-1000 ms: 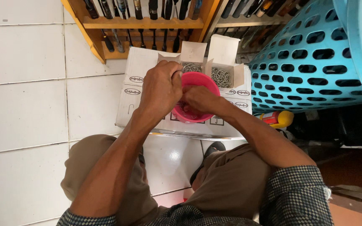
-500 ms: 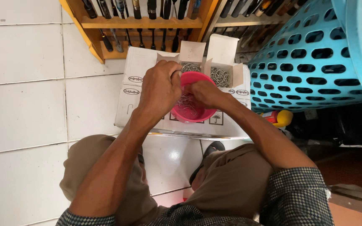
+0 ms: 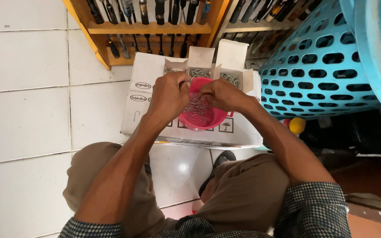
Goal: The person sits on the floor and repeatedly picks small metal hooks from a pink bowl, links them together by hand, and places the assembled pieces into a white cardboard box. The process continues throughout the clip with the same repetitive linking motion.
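Glossy white floor tiles point(image 3: 27, 123) carry a flat white cardboard carton point(image 3: 148, 94), and on it sits a round pink plastic bowl point(image 3: 208, 121) of tangled thin metal hooks point(image 3: 196, 110). Left hand point(image 3: 168, 94) and right hand point(image 3: 223, 94) hover over the bowl, fingers curled, pinching hooks. Right stands a perforated blue plastic basket point(image 3: 327, 75).

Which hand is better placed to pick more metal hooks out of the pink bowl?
Right hand, narrowly: it sits over the pink bowl beside the hooks; the left hand sits at the rim.
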